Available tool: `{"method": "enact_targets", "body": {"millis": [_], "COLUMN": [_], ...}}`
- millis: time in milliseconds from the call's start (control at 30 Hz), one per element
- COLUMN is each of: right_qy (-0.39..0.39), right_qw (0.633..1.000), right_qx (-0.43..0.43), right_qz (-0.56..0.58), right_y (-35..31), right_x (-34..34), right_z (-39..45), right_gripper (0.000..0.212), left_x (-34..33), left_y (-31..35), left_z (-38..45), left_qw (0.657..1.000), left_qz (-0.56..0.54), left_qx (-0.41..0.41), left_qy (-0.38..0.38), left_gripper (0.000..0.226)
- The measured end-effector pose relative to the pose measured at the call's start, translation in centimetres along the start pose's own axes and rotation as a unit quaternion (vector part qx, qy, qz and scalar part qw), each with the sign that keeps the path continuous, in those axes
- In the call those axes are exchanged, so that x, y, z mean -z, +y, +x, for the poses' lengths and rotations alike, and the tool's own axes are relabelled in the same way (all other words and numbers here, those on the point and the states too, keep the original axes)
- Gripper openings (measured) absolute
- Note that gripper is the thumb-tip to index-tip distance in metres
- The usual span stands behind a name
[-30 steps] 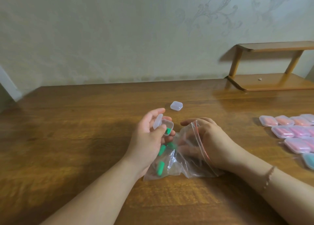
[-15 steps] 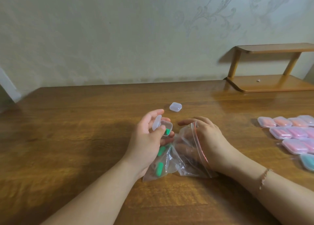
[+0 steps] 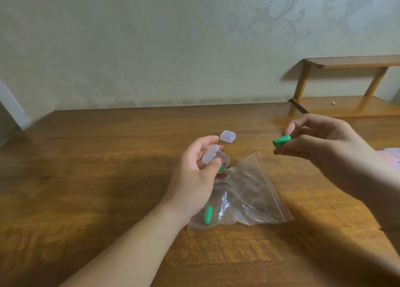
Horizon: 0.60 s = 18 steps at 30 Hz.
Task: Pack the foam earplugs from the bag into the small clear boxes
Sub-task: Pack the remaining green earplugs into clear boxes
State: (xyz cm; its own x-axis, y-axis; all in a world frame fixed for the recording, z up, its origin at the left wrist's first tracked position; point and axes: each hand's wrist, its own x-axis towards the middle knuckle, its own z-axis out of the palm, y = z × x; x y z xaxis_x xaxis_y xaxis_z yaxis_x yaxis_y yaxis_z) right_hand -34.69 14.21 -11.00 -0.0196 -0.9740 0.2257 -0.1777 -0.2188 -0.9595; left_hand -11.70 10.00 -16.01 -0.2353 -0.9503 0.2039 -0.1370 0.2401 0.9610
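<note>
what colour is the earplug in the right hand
Green. The earplug pinched by the right hand shows clearly in the head view.

Bag (image 3: 249, 191) on table (image 3: 108, 178) before me, one earplug (image 3: 208, 214) in it; shut box (image 3: 227, 136) behind, shelf (image 3: 346, 104) far right.

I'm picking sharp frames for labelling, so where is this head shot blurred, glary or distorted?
Head view: the right hand and its green earplug are slightly motion-smeared; the pink boxes at the right edge are blurred to a haze; the clear bag shows small glare spots; the table reflects soft light at the far right; wide-angle bending curves the table's back edge.
</note>
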Motion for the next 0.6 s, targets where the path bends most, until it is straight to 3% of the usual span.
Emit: {"method": "enact_targets", "body": {"millis": [100,233,367,467,600], "right_qy": [-0.054,-0.068,-0.073,-0.053,-0.023], "right_qw": [0.996,0.996,0.995,0.996,0.982], "right_qx": [0.012,0.050,0.056,0.060,0.069], "right_qz": [0.075,0.037,0.034,-0.035,-0.175], "right_y": [0.2,-0.4,-1.0,-0.7,0.1], "right_x": [-1.2,-2.3,-3.0,-4.1,-5.9], "right_z": [-0.3,-0.9,-1.4,-1.8,-2.3], "right_gripper": [0.043,0.010,0.013,0.026,0.019], "left_x": [-0.3,-0.3,-0.1,-0.3,-0.7], "left_y": [0.7,1.8,1.9,1.8,1.9], "left_z": [-0.3,-0.8,-1.0,-1.1,-1.3], "left_qw": [0.999,0.979,0.973,0.965,0.953], "left_qz": [-0.008,-0.152,-0.181,-0.208,-0.255], "left_qx": [0.013,0.095,0.117,0.136,0.144], "left_qy": [-0.036,-0.093,-0.085,-0.084,-0.080], "left_gripper": [0.028,0.025,0.020,0.021,0.023]}}
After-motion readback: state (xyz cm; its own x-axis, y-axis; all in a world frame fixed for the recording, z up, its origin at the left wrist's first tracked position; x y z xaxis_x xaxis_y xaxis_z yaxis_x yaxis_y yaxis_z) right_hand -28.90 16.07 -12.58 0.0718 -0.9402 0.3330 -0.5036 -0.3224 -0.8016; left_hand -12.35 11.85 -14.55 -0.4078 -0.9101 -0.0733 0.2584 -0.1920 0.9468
